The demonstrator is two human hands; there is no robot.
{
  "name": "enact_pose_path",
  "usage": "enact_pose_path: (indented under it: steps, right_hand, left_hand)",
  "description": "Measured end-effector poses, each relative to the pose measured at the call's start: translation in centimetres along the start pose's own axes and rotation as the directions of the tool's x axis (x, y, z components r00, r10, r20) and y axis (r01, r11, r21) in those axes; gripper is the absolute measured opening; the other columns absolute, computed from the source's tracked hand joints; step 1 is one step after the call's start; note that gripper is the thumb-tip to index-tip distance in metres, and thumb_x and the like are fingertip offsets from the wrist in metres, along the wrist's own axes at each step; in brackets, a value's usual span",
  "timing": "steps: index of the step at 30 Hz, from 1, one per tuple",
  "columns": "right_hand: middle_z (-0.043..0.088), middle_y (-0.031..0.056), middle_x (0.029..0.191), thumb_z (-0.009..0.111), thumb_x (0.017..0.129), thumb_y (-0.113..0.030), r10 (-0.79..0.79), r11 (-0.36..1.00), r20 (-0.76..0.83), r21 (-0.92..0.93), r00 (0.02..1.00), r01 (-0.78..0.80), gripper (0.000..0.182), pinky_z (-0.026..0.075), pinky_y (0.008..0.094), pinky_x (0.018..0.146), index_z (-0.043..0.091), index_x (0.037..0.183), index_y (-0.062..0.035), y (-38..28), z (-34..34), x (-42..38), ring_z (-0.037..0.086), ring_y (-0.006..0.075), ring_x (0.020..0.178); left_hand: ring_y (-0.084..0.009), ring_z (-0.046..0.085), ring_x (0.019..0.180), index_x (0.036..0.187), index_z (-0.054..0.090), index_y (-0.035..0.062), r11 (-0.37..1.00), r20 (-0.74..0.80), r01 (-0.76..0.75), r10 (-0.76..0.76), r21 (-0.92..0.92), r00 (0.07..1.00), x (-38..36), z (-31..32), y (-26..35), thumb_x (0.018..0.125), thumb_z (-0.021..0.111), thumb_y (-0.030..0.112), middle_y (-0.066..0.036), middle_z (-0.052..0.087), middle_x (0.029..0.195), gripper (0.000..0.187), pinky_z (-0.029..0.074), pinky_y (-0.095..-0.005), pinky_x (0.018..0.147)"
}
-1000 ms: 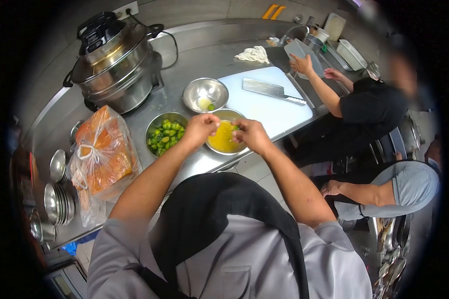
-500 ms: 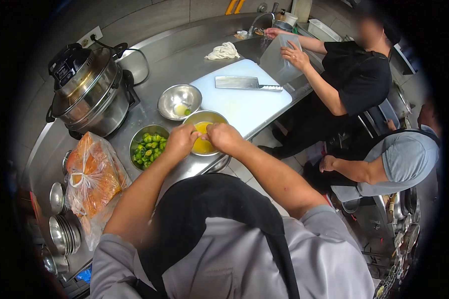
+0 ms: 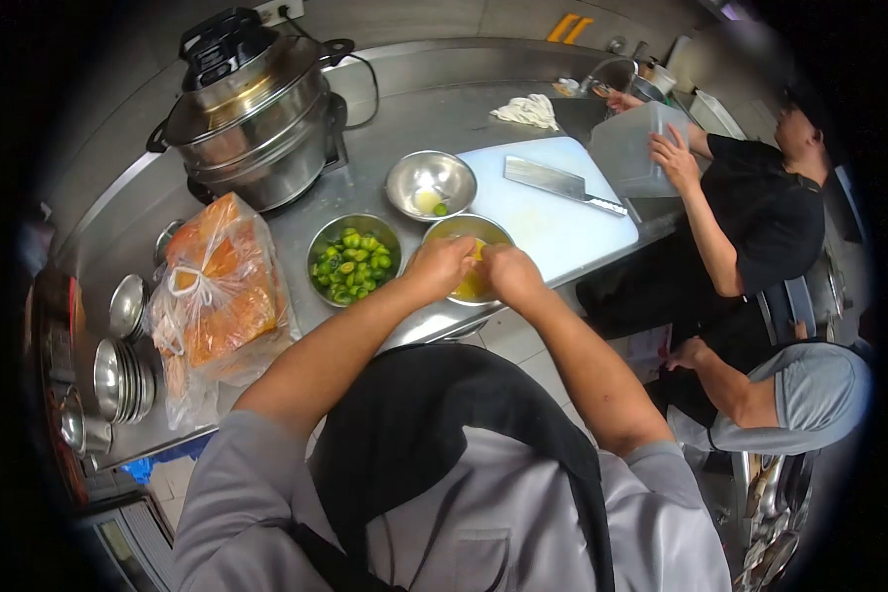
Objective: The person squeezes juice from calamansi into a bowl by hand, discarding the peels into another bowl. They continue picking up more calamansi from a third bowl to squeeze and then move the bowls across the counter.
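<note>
My left hand point(image 3: 440, 269) and my right hand point(image 3: 512, 273) meet over a steel bowl point(image 3: 461, 223) with yellow liquid point(image 3: 472, 288) in it. Fingers of both are closed in a pinch, and they hide whatever lies between them. Just left of this bowl, a second steel bowl point(image 3: 313, 244) is full of small green citrus fruits point(image 3: 353, 261), some with pale cut faces. Behind stands a third steel bowl point(image 3: 405, 180) with a green piece point(image 3: 440, 209) and a pale yellow one point(image 3: 425, 200) inside.
A cleaver point(image 3: 545, 176) lies on the white cutting board point(image 3: 553, 232). A large steel cooker point(image 3: 252, 138), a tied bag of orange food point(image 3: 229, 286) and stacked bowls point(image 3: 118, 380) stand at left. One co-worker point(image 3: 770, 212) holds a clear container point(image 3: 641, 148); another person point(image 3: 794, 395) stands at right.
The view has turned, so the counter sits further right and the cooker shows more fully. My hands stay pinched together over the bowl of yellow liquid.
</note>
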State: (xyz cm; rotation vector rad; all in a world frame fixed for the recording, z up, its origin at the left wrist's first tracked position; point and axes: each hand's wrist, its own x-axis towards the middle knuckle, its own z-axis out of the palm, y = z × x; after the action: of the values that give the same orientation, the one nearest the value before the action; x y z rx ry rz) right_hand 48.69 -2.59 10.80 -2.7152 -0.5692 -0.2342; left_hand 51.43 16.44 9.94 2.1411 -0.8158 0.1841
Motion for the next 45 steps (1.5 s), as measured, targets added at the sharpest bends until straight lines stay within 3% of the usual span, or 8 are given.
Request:
enact_pose_path:
  steps: [9, 13, 20, 25, 31, 35, 37, 45]
  right_hand:
    - [0.072, 0.0235, 0.092, 0.066, 0.098, -0.032, 0.148, 0.67, 0.307, 0.668, 0.94, -0.324, 0.033, 0.054, 0.0465, 0.078, 0.07, 0.113, -0.0028, -6.2, -5.2, 9.4, 0.069, 0.0415, 0.086]
    - [0.073, 0.0225, 0.097, 0.069, 0.095, -0.028, -0.024, 0.94, 0.045, 0.341, 0.999, 0.007, 0.029, 0.055, 0.0462, 0.084, 0.07, 0.116, -0.0064, -1.8, -1.9, 14.8, 0.07, 0.0402, 0.091]
    - [0.075, 0.0174, 0.104, 0.065, 0.089, -0.015, -0.116, 0.958, 0.447, -0.186, 0.887, 0.218, 0.022, 0.055, 0.0439, 0.091, 0.076, 0.107, -0.0089, 2.7, 5.2, 19.9, 0.071, 0.0362, 0.1]
    - [0.075, 0.0184, 0.103, 0.066, 0.086, -0.015, -0.099, 0.943, 0.584, -0.204, 0.805, 0.264, 0.022, 0.056, 0.0425, 0.088, 0.077, 0.103, -0.0059, 3.7, 7.3, 21.8, 0.071, 0.036, 0.096]
    - [0.073, 0.0183, 0.096, 0.069, 0.085, -0.01, -0.06, 0.698, 0.454, 0.655, 0.889, -0.288, 0.027, 0.055, 0.0392, 0.083, 0.073, 0.112, -0.0053, 6.6, 1.3, 18.6, 0.071, 0.034, 0.09]
    - [0.071, 0.0228, 0.103, 0.071, 0.087, -0.011, 0.007, 0.781, 0.504, 0.537, 0.864, -0.32, 0.027, 0.054, 0.0402, 0.087, 0.072, 0.112, -0.0019, 5.1, -3.7, 11.7, 0.069, 0.0363, 0.093]
    - [0.068, 0.0244, 0.104, 0.07, 0.09, -0.016, -0.222, 0.915, 0.25, 0.388, 0.943, 0.113, 0.028, 0.053, 0.0437, 0.09, 0.07, 0.113, 0.0012, 4.8, -3.4, 8.3, 0.067, 0.0388, 0.096]
    - [0.068, 0.0232, 0.097, 0.066, 0.095, -0.021, -0.171, 0.979, 0.164, 0.139, 0.972, 0.149, 0.022, 0.053, 0.0495, 0.083, 0.064, 0.095, 0.0013, 3.6, -0.2, 4.5, 0.066, 0.0408, 0.092]
  left_hand:
    - [-0.0288, 0.067, 0.096, 0.123, 0.067, 0.0036, 0.934, -0.251, 0.358, -0.348, -0.004, 0.903, -3.3, -12.1, -0.2, 0.099, 0.067, 0.031, -0.017, 0.07, 0.105, 0.036, 0.052, -0.0371, 0.088]
    - [-0.0268, 0.067, 0.096, 0.125, 0.066, 0.0044, 0.894, -0.49, 0.434, -0.428, -0.109, 0.759, -6.3, -16.5, -1.5, 0.098, 0.068, 0.034, -0.017, 0.067, 0.117, 0.04, 0.053, -0.0376, 0.087]
    - [-0.0172, 0.063, 0.097, 0.119, 0.068, 0.0029, 0.796, -0.468, 0.603, -0.552, -0.05, 0.69, -11.0, -12.4, 1.4, 0.096, 0.07, 0.02, -0.008, 0.066, 0.11, 0.028, 0.052, -0.0302, 0.086]
    - [-0.0138, 0.063, 0.096, 0.115, 0.068, 0.001, 0.733, -0.357, 0.622, -0.679, -0.276, 0.642, -11.4, -9.1, 2.5, 0.092, 0.072, 0.009, -0.007, 0.064, 0.106, 0.025, 0.052, -0.027, 0.082]
    - [-0.0131, 0.063, 0.095, 0.114, 0.069, 0.0019, 0.709, -0.356, 0.638, -0.704, -0.301, 0.615, -11.4, -8.8, 2.0, 0.093, 0.072, 0.009, -0.004, 0.065, 0.106, 0.022, 0.051, -0.026, 0.083]
    - [-0.0127, 0.063, 0.095, 0.113, 0.069, 0.0022, 0.713, -0.319, 0.589, -0.699, -0.38, 0.64, -10.2, -8.2, 0.9, 0.094, 0.072, 0.008, -0.004, 0.066, 0.106, 0.02, 0.051, -0.0257, 0.084]
    - [-0.0165, 0.065, 0.092, 0.111, 0.069, -0.0004, 0.755, -0.305, 0.549, -0.651, -0.358, 0.695, -9.2, -7.8, 0.8, 0.092, 0.074, 0.012, -0.01, 0.066, 0.105, 0.023, 0.053, -0.028, 0.08]
    - [-0.0168, 0.067, 0.087, 0.109, 0.07, -0.0006, 0.792, -0.146, 0.508, -0.577, -0.338, 0.803, -7.2, -6.1, 2.0, 0.092, 0.074, 0.014, -0.009, 0.068, 0.099, 0.023, 0.053, -0.0284, 0.077]
